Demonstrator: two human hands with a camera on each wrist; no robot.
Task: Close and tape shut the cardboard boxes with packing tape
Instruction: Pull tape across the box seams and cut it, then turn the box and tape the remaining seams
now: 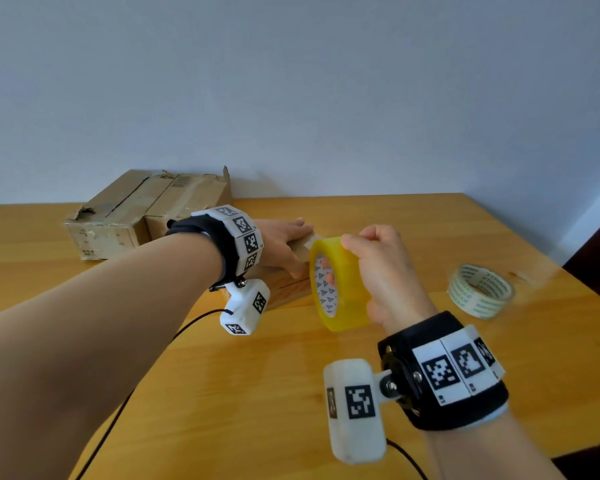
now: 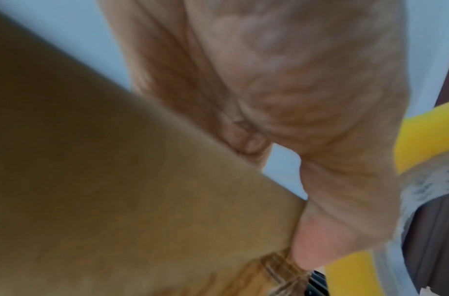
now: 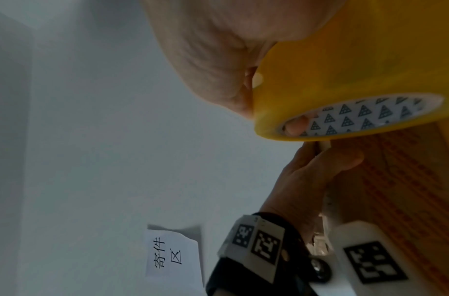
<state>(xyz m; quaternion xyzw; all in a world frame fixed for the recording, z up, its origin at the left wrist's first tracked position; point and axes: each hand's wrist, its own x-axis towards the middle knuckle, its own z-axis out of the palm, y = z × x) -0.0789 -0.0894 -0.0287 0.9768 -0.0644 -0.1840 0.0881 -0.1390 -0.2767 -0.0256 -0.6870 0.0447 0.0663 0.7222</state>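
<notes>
A small cardboard box point(image 1: 288, 287) lies mid-table, mostly hidden under my left hand point(image 1: 281, 237). That hand rests flat on the box top with fingers straight and the thumb down against the near edge; the left wrist view shows the thumb point(image 2: 317, 240) pressing the box point(image 2: 117, 180). My right hand point(image 1: 385, 271) grips a yellow packing tape roll point(image 1: 338, 285) held upright just right of the box, fingers through the core and thumb on the outer rim. The right wrist view shows this roll point(image 3: 357, 70) close up, just above my left hand point(image 3: 307, 176).
Larger worn cardboard boxes point(image 1: 146, 213) stand at the back left against the wall. A second, clear tape roll point(image 1: 480, 291) lies on the wooden table point(image 1: 222, 375) at the right. Black cables point(image 1: 118, 393) trail from the wrist cameras. A paper label point(image 3: 172, 256) hangs on the wall.
</notes>
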